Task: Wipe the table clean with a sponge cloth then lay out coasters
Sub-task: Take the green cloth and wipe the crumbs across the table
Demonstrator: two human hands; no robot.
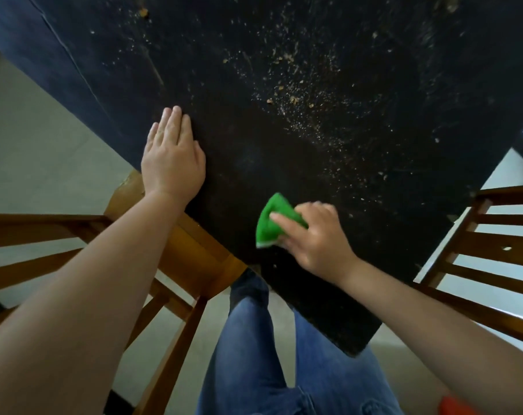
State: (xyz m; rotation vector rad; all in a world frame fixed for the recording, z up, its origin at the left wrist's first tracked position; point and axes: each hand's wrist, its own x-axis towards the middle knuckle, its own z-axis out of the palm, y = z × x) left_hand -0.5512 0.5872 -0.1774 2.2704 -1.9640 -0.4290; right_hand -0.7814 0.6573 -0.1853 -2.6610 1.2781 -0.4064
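Right hand (315, 235) grips folded green sponge cloth (272, 224), thumb across top, cloth pressed on black desk (359, 181) near front corner. Left hand (171, 157) flat on desk by left edge, fingers straight, holding nothing. Pale crumbs (302, 97) scattered over desk centre, beyond cloth. Wooden chairs (493, 244) flank corner. Blue jeans (254, 354) below.

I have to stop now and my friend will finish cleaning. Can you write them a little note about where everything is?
Left hand: flat on the black table, fingers straight, near its edge.
Right hand: grips the green sponge cloth on the table's near corner.
Done: the near part looks mostly wiped.
Left: crumbs are scattered further out; wipe those, then lay out coasters. No coasters are in view.
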